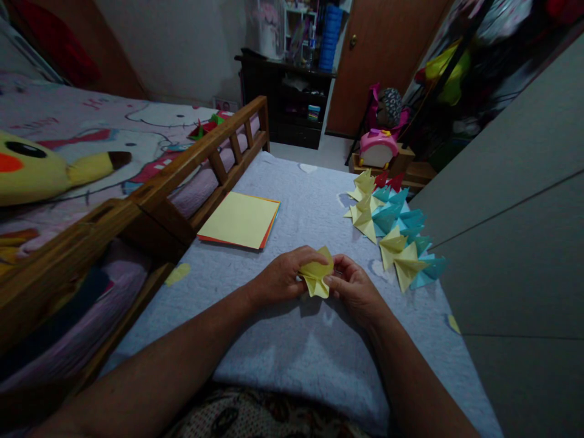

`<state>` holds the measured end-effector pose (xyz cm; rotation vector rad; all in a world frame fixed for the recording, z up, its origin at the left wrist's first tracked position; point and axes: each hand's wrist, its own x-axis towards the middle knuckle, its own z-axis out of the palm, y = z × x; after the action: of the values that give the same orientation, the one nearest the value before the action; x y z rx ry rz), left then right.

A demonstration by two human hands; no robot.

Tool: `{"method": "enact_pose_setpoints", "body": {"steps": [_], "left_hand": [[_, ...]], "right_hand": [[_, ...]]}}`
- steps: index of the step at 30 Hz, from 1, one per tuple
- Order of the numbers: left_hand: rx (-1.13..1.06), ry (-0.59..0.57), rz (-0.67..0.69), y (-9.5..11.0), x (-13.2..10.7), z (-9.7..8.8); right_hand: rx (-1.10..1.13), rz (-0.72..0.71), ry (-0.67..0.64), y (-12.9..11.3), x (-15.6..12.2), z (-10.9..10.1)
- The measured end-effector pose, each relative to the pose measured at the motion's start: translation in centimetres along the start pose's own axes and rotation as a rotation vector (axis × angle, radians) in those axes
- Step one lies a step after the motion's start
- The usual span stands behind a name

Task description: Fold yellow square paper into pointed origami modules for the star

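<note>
Between my two hands is a partly folded piece of yellow origami paper (318, 281), raised a little over the bedspread. My left hand (288, 275) grips its left side, with fingers curled over the top. On the right edge, my right hand (353, 285) pinches the paper between thumb and fingers. Some of the folds are hidden behind my fingers. Farther off to the left lies a stack of square paper (241, 220), pale yellow on top with orange edges below. Rows of folded origami pieces (396, 219) in yellow, blue and red stand to the right.
The light blue bedspread (305, 201) lies under everything. A wooden bed rail (196, 158) runs along the left, with a yellow plush toy (31, 170) beyond it. A pale panel (524, 243) rises at the right. A dark cabinet (285, 100) and a pink toy case (378, 148) are at the back.
</note>
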<state>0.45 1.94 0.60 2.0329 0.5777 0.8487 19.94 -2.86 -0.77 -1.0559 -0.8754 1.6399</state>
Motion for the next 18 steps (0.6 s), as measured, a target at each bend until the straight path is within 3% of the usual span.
{"method": "enact_pose_setpoints", "body": {"steps": [7, 14, 18], "left_hand": [[-0.044, -0.007, 0.043, 0.15, 0.12, -0.15], [-0.026, 0.012, -0.002, 0.35, 0.08, -0.22], [-0.043, -0.069, -0.012, 0.59, 0.06, -0.31]], "right_hand": [[-0.051, 0.01, -0.027, -0.11, 0.14, 0.12], [-0.117, 0.02, -0.033, -0.32, 0.18, 0.17], [-0.151, 0.03, -0.008, -0.55, 0.11, 0.49]]}}
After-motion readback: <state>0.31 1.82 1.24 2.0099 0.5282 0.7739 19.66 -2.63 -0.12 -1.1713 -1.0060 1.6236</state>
